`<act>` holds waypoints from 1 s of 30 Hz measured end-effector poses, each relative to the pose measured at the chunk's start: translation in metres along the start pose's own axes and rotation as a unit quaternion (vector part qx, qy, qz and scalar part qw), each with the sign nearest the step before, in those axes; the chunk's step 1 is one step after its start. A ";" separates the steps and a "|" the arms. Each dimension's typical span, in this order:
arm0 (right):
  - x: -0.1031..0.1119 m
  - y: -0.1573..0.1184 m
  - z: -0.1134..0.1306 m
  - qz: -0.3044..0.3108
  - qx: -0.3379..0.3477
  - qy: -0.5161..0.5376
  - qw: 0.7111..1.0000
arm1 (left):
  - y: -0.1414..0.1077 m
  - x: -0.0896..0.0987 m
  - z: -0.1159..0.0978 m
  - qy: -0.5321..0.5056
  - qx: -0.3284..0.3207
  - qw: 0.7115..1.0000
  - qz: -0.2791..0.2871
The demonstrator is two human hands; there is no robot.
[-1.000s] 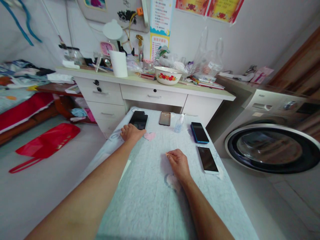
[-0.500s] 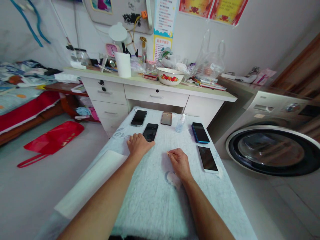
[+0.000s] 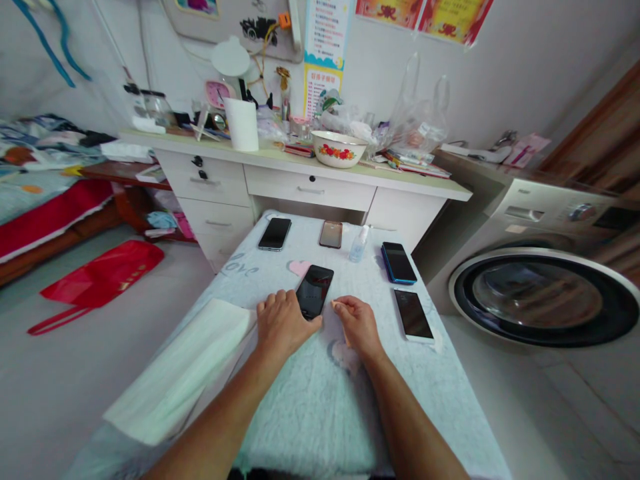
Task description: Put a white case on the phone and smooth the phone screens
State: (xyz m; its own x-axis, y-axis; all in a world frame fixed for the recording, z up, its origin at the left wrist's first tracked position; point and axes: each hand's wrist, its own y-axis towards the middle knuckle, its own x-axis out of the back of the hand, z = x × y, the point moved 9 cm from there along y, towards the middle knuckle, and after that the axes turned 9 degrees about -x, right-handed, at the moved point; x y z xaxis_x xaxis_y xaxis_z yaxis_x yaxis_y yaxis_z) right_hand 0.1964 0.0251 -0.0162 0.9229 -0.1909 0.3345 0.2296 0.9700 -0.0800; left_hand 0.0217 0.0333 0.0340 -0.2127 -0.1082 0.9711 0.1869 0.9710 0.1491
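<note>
A black phone [image 3: 315,291] is gripped at its lower end by my left hand [image 3: 283,323], its screen facing up, near the middle of the cloth-covered table [image 3: 305,407]. Just right of it, my right hand [image 3: 359,325] is closed with thumb and fingers pinched on something small and pale that I cannot make out. Another dark phone [image 3: 275,234] lies at the back left. A brownish phone or case [image 3: 331,235] and a small clear spray bottle [image 3: 359,244] are at the back. On the right lie a blue-edged phone [image 3: 399,263] and a white-edged phone [image 3: 413,315].
A folded white cloth [image 3: 185,367] covers the table's left edge. Behind stands a white desk [image 3: 310,189] bearing a floral bowl [image 3: 339,149] and a paper roll [image 3: 242,125]. A washing machine [image 3: 540,220] is at the right, a red bag [image 3: 105,277] on the floor at left.
My left hand has brought the black phone nearer and to the right, towards my right hand. A pink heart print on the tablecloth now shows. My right hand is nearly unmoved, still pinched.
</note>
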 end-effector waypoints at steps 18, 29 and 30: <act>0.010 -0.013 0.000 0.044 -0.098 0.032 0.994 | -0.049 -0.005 -0.030 -0.014 -0.059 0.998 0.021; 0.018 -0.015 -0.005 0.041 -0.070 -0.086 0.993 | -0.068 -0.010 -0.034 -0.029 -0.091 0.995 0.038; 0.017 -0.017 -0.004 0.048 -0.069 -0.096 0.992 | -0.069 -0.010 -0.034 -0.029 -0.094 0.994 0.040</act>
State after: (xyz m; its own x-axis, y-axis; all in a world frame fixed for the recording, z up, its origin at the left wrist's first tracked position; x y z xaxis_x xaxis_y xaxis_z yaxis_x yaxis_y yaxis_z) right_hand 0.2096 0.0049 -0.0128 0.8702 -0.0532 0.4899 0.1955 0.9498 -0.2442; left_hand 0.0431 -0.0400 0.0197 -0.2438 -0.0139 0.9697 0.3802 0.9185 0.1088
